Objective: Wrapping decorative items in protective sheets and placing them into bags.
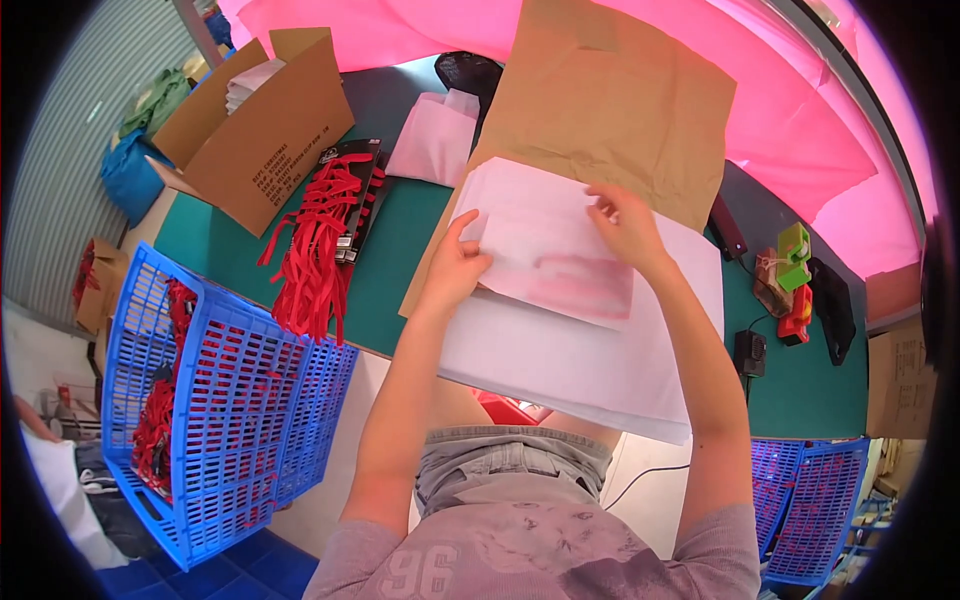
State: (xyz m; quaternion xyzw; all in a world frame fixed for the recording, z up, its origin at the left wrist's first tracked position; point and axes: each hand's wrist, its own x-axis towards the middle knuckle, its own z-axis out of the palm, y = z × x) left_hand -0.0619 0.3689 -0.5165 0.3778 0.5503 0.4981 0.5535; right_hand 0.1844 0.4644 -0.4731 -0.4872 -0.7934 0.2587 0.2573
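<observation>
A stack of thin white paper sheets (pixel 560 360) lies before me over a large brown paper sheet (pixel 610 100). On the stack rests a white, see-through folded sheet (pixel 570 270), with something reddish showing through its lower part. My left hand (pixel 458 268) is at its left edge, thumb and forefinger apart, the other fingers partly curled. At its upper right, my right hand (pixel 625 228) has thumb and forefinger brought together on the thin white paper. Red ribbon bows on black cards (pixel 325 240) lie in a pile left of the paper.
An open cardboard box (pixel 260 140) stands at the back left of the green table (pixel 225 245). Beside it lies a pale pink packet (pixel 435 138). Blue crates (pixel 235 400) with red ribbons stand left. A tape dispenser (pixel 795 260) and small black device (pixel 750 353) are right.
</observation>
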